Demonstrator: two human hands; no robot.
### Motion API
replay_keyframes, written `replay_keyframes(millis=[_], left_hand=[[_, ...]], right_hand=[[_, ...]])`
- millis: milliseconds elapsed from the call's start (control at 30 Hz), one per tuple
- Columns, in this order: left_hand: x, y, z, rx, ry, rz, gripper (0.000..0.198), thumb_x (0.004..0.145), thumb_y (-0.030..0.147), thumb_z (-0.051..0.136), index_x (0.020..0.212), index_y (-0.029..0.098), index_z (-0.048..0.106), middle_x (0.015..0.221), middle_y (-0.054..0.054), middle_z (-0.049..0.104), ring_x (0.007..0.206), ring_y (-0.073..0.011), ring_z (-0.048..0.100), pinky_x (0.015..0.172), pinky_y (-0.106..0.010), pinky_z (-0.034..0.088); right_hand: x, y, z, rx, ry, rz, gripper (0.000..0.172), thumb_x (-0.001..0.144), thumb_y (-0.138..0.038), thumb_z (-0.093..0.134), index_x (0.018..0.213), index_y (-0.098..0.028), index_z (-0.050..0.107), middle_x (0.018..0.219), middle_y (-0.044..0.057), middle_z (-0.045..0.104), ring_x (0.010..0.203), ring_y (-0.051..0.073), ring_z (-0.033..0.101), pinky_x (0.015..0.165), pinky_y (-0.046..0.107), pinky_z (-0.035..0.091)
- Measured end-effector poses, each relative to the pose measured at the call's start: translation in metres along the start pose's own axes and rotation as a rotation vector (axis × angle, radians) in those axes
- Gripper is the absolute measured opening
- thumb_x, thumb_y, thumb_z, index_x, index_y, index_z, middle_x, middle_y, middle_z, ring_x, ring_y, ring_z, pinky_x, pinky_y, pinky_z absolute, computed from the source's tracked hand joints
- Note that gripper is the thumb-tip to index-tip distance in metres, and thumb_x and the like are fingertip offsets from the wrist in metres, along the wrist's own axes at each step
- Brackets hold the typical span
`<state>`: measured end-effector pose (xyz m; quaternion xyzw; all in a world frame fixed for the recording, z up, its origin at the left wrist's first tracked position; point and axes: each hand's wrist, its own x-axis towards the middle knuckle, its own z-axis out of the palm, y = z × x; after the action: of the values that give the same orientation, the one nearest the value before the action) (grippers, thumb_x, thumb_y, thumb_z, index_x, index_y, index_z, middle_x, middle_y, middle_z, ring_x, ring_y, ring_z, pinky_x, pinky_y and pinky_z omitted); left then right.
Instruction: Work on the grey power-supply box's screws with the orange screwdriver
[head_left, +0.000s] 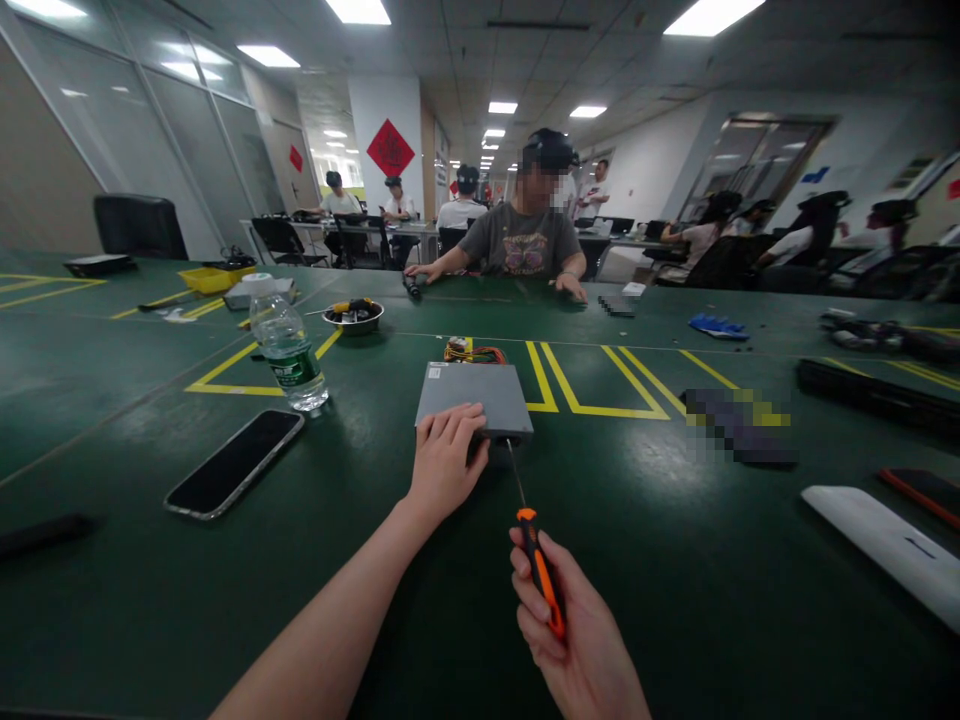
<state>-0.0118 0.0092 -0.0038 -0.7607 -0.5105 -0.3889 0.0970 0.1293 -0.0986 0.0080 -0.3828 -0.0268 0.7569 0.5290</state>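
A grey metal computer power supply lies flat on the green table, a bundle of coloured cables coming out at its far side. My left hand grips its near left edge, fingers over the top and thumb at the near side. In my right hand is a screwdriver with an orange and black handle, the fingers wrapped round it. Its thin shaft points forward, and the tip meets the near face of the power supply, right of my left hand. Whether it sits in a screw is too small to tell.
Left of the power supply are a water bottle, a phone and a metal bowl of tools. A white object lies at the right, a blue item farther back. Across the table sits a person.
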Motion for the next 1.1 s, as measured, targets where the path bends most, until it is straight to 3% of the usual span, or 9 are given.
replay_keyframes(millis=[467, 900, 1100], left_hand=[[0.0, 0.0, 0.0, -0.007, 0.002, 0.0, 0.02, 0.083, 0.022, 0.051, 0.103, 0.023, 0.051, 0.12, -0.002, 0.058, 0.113, -0.0199, 0.048, 0.092, -0.039, 0.031], [0.0, -0.001, 0.002, -0.004, 0.014, 0.002, 0.021, 0.082, 0.022, 0.051, 0.103, 0.024, 0.051, 0.12, -0.003, 0.058, 0.113, -0.021, 0.049, 0.091, -0.04, 0.031], [0.0, 0.0, 0.001, -0.007, 0.012, 0.001, 0.02, 0.082, 0.022, 0.051, 0.102, 0.023, 0.051, 0.12, -0.003, 0.058, 0.112, -0.0213, 0.049, 0.091, -0.04, 0.031]], right_hand=[[0.013, 0.01, 0.006, 0.002, 0.004, 0.028, 0.023, 0.077, -0.025, 0.059, 0.089, -0.006, 0.06, 0.062, 0.001, 0.055, 0.037, 0.0, 0.034, 0.028, 0.009, 0.018], [0.016, 0.013, 0.007, 0.0, 0.067, 0.015, 0.021, 0.075, -0.025, 0.063, 0.088, -0.009, 0.06, 0.065, 0.002, 0.057, 0.039, 0.002, 0.04, 0.029, 0.01, 0.026], [0.006, 0.013, 0.013, 0.036, 0.073, -0.111, 0.02, 0.064, -0.007, 0.07, 0.08, -0.009, 0.059, 0.069, 0.004, 0.058, 0.05, 0.005, 0.049, 0.035, 0.01, 0.031]])
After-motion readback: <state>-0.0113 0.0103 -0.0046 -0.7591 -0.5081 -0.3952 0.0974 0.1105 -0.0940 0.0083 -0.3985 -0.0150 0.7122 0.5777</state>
